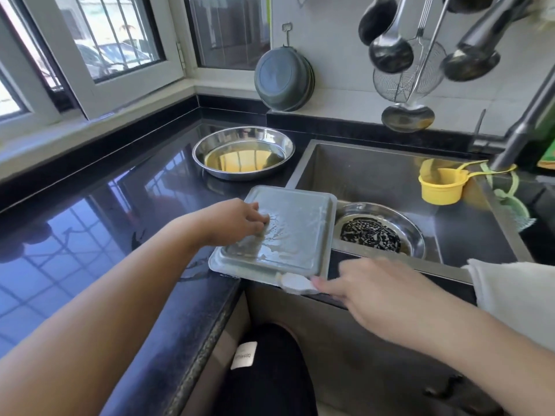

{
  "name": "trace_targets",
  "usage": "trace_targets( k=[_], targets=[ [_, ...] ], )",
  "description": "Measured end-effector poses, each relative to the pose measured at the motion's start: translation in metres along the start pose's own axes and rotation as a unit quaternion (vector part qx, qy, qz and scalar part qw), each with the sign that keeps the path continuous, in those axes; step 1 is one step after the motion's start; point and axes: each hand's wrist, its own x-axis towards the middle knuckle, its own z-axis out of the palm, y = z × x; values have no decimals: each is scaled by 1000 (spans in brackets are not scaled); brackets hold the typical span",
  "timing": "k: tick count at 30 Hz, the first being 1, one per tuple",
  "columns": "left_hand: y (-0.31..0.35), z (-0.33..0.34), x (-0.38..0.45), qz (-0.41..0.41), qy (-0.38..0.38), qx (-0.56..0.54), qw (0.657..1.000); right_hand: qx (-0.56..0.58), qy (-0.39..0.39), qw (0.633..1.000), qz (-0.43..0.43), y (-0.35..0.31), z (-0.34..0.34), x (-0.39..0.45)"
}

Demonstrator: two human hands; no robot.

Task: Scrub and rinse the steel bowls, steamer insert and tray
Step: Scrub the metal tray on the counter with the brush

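A rectangular steel tray lies upside down across the counter edge and the sink's left rim, its bottom wet and soapy. My left hand rests on the tray's left side with fingers curled over a scrub pad that is mostly hidden. My right hand is blurred at the tray's near right corner, fingertips by a clump of white foam. A steel bowl with a perforated steamer insert sits in the sink. Another steel bowl stands on the counter behind.
The sink holds a yellow cup-shaped strainer on its right wall. A dark faucet leans over it. Ladles and a wire skimmer hang above. A grey basin hangs on the wall. A white cloth drapes the front rim.
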Motion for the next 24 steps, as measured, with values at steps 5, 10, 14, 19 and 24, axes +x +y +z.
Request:
trace_targets(
  k=[5,10,14,19,24],
  targets=[
    [34,28,-8,-9,5,173,985,86,98,991,37,49,15,-36],
    [59,90,-31,90,73,241,964,80,65,990,95,89,15,-39],
    [43,89,-33,164,128,351,913,91,51,989,102,98,7,-29],
    [29,69,-49,278,187,386,859,121,71,985,100,94,-1,-9],
    [-31,59,-81,262,202,315,890,155,93,980,85,80,-2,4]
  ],
)
